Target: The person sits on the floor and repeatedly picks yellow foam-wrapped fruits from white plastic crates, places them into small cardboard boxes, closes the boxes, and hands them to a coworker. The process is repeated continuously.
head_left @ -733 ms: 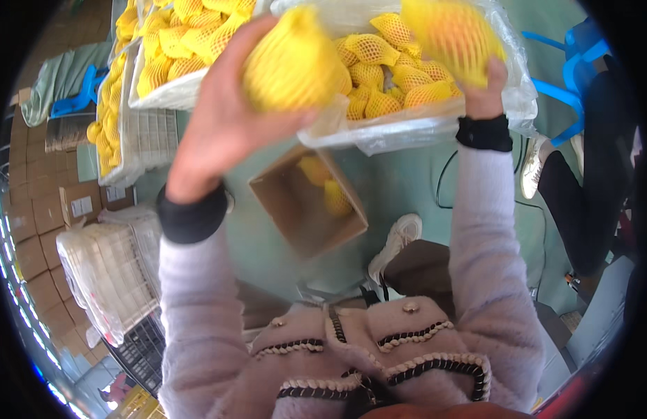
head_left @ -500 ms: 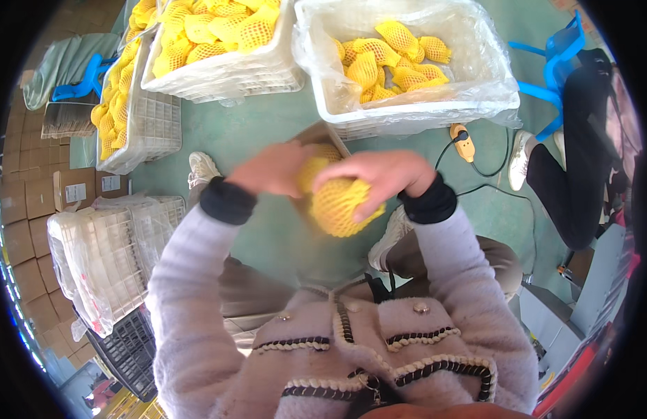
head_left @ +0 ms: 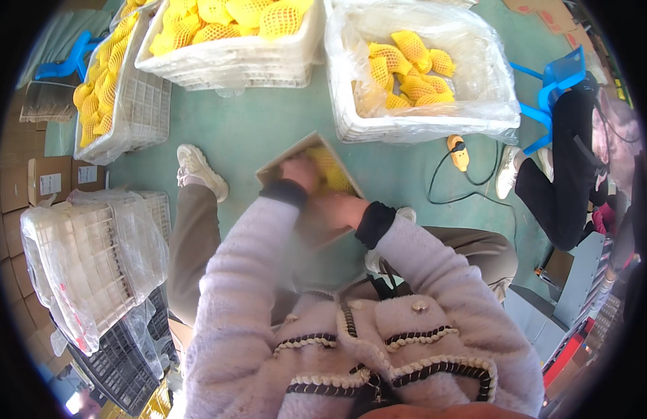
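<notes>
Both hands are down in the box [head_left: 285,162], a small open cardboard carton on the green floor [head_left: 253,129] btwn the person's knees. Left hand [head_left: 300,172] sits at the box's near-left side, fingers curled over and pressed onto the fruit [head_left: 330,171] (yellow, in a foam net sleeve); right hand [head_left: 335,207] is just beside it toward the near edge, fingers bent, but whether they grip the fruit or the box wall I can't tell, it's blurred. The fruit is inside the box, at its right half, partly hidden by the left hand. Risks, as I judge them: the box is light and unbraced, so a hard push w/ both hands could skid or tip it on the smooth floor; pressing too firmly could bruise the fruit thru the net or ruck the sleeve off it; a flap or thin wall could buckle under the right hand's weight. A yellow plug [head_left: 458,151] w/ black cable lies near, on the floor to the right, and could snag a foot or sleeve. The crates [head_left: 233,59] of netted fruit stand well apart up front, so each reach means leaning far fwd, which may nudge the box w/ a knee. Another person's leg [head_left: 561,174] is at far right, apart.
</notes>
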